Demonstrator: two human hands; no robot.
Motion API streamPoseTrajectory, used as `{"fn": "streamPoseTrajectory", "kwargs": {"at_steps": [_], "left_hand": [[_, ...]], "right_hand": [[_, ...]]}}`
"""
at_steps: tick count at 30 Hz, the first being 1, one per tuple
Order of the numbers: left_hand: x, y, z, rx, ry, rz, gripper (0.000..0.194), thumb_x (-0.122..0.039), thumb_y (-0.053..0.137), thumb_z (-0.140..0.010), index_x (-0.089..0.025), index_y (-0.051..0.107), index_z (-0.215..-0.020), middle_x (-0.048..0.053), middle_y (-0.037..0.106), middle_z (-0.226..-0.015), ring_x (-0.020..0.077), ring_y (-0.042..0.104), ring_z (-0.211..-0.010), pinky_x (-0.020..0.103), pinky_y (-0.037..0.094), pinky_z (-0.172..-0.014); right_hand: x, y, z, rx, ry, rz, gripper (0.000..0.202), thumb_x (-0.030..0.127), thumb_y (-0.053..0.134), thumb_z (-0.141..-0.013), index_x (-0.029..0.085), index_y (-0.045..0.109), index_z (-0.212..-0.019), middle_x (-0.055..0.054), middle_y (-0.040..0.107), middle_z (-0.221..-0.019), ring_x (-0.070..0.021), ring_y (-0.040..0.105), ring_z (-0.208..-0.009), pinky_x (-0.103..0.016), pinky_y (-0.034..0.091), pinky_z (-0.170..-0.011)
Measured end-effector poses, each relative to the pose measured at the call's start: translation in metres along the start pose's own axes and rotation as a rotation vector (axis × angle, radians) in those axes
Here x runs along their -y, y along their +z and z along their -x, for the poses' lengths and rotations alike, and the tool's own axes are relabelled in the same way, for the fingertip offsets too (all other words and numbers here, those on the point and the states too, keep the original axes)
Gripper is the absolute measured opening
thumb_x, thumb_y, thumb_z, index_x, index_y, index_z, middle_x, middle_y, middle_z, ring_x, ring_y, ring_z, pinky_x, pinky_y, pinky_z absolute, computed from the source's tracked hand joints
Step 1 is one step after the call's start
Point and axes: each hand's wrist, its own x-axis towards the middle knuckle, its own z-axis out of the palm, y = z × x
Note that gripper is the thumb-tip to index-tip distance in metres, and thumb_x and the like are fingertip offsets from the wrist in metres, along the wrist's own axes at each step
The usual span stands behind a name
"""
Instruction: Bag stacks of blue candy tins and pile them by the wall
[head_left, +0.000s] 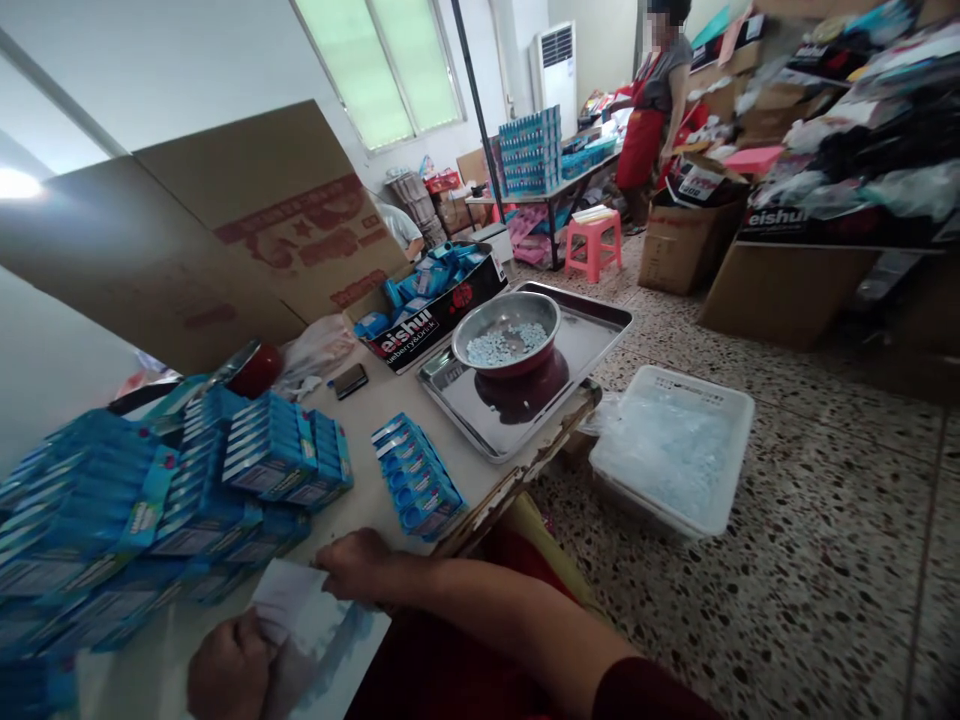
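Note:
At the table's near edge, a thin white sheet [289, 592] lies between my hands; whether it is paper or a flat bag I cannot tell. My left hand [229, 668] is closed on its left side, with the fingers curled in. At its upper right edge, my right hand [354, 563] is closed too, its fingertips partly hidden. Just beyond my right hand stands a row of small blue boxes [416, 475]. Stacked blue boxes [135, 500] fill the table to the left of my hands.
A metal bowl [506, 335] of small pale pieces sits on a steel tray [487, 440]. Behind it is a carton [442, 340] of blue packs. A white tub [731, 450] stands right of the table. Across the room are a person [652, 100] and a pink stool [594, 240].

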Motion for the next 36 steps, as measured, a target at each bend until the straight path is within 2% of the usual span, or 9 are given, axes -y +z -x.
{"fn": "streamPoseTrajectory", "kwargs": {"at_steps": [4, 9, 13, 16, 21, 27, 30, 33, 36], "left_hand": [[0.002, 0.002, -0.002, 0.04, -0.033, 0.022, 0.027, -0.055, 0.031, -0.091, -0.034, 0.032, -0.073, 0.013, 0.056, -0.071, 0.0378, 0.061, -0.078, 0.048, 0.046, -0.078], [0.003, 0.004, -0.002, 0.014, 0.006, 0.033, 0.029, -0.053, 0.031, -0.093, -0.033, 0.034, -0.072, 0.013, 0.059, -0.07, 0.0363, 0.061, -0.077, 0.046, 0.046, -0.076], [0.004, 0.004, -0.002, 0.008, -0.008, 0.026, 0.029, -0.054, 0.032, -0.091, -0.033, 0.036, -0.072, 0.014, 0.06, -0.071, 0.0361, 0.062, -0.076, 0.046, 0.047, -0.075], [0.004, 0.003, -0.002, 0.049, -0.016, 0.022, 0.025, -0.053, 0.033, -0.088, -0.034, 0.035, -0.072, 0.015, 0.061, -0.072, 0.037, 0.062, -0.076, 0.047, 0.047, -0.076], [0.004, 0.003, -0.003, 0.048, -0.01, 0.017, 0.024, -0.053, 0.032, -0.087, -0.034, 0.035, -0.073, 0.017, 0.062, -0.074, 0.0387, 0.063, -0.077, 0.049, 0.046, -0.077], [0.004, 0.0, -0.003, 0.076, -0.028, 0.018, 0.019, -0.049, 0.04, -0.081, -0.033, 0.038, -0.071, 0.016, 0.063, -0.073, 0.0371, 0.062, -0.075, 0.046, 0.046, -0.073], [0.003, -0.001, -0.003, 0.073, -0.031, 0.023, 0.018, -0.048, 0.043, -0.079, -0.033, 0.039, -0.07, 0.016, 0.064, -0.072, 0.038, 0.062, -0.074, 0.047, 0.047, -0.072], [0.002, -0.001, -0.004, 0.068, -0.041, 0.038, 0.02, -0.05, 0.041, -0.081, -0.033, 0.041, -0.071, 0.017, 0.065, -0.073, 0.0392, 0.063, -0.076, 0.047, 0.047, -0.072], [0.002, 0.0, -0.004, 0.108, -0.064, 0.039, 0.022, -0.051, 0.04, -0.082, -0.032, 0.042, -0.071, 0.017, 0.066, -0.075, 0.0394, 0.065, -0.08, 0.047, 0.047, -0.073]], "right_hand": [[0.0, 0.004, -0.004, -0.009, 0.056, -0.068, 0.028, 0.039, 0.077, -0.09, 0.025, 0.073, -0.115, 0.0, 0.082, -0.105, -0.0206, 0.077, -0.092, -0.024, 0.05, -0.063], [0.001, -0.002, -0.001, 0.04, 0.031, -0.03, 0.028, 0.041, 0.07, -0.095, 0.023, 0.073, -0.117, -0.003, 0.083, -0.109, -0.0225, 0.078, -0.097, -0.025, 0.045, -0.058], [0.002, -0.004, 0.001, 0.033, 0.029, -0.029, 0.025, 0.039, 0.072, -0.094, 0.024, 0.072, -0.114, -0.002, 0.082, -0.111, -0.0215, 0.078, -0.097, -0.025, 0.046, -0.06], [0.003, -0.004, 0.001, 0.021, 0.062, -0.076, 0.023, 0.036, 0.076, -0.091, 0.025, 0.072, -0.11, 0.0, 0.082, -0.107, -0.0202, 0.077, -0.094, -0.024, 0.049, -0.063], [0.004, -0.008, 0.003, -0.022, 0.077, -0.171, 0.027, 0.035, 0.081, -0.087, 0.026, 0.073, -0.111, 0.002, 0.08, -0.099, -0.0202, 0.076, -0.089, -0.025, 0.053, -0.068], [0.002, -0.008, 0.003, -0.009, 0.075, -0.21, 0.041, 0.044, 0.085, -0.088, 0.025, 0.071, -0.122, 0.001, 0.082, -0.109, -0.02, 0.078, -0.098, -0.024, 0.051, -0.068], [0.002, -0.009, 0.002, 0.002, 0.067, -0.236, 0.042, 0.046, 0.086, -0.088, 0.025, 0.071, -0.121, 0.004, 0.081, -0.103, -0.0195, 0.078, -0.099, -0.022, 0.05, -0.067], [0.004, -0.013, 0.002, 0.028, 0.043, -0.296, 0.04, 0.044, 0.089, -0.086, 0.028, 0.07, -0.118, 0.008, 0.079, -0.094, -0.0182, 0.078, -0.103, -0.02, 0.05, -0.069], [0.006, -0.014, 0.002, 0.033, 0.002, -0.333, 0.04, 0.041, 0.086, -0.089, 0.029, 0.068, -0.123, 0.008, 0.08, -0.1, -0.0171, 0.077, -0.107, -0.02, 0.051, -0.074]]}}
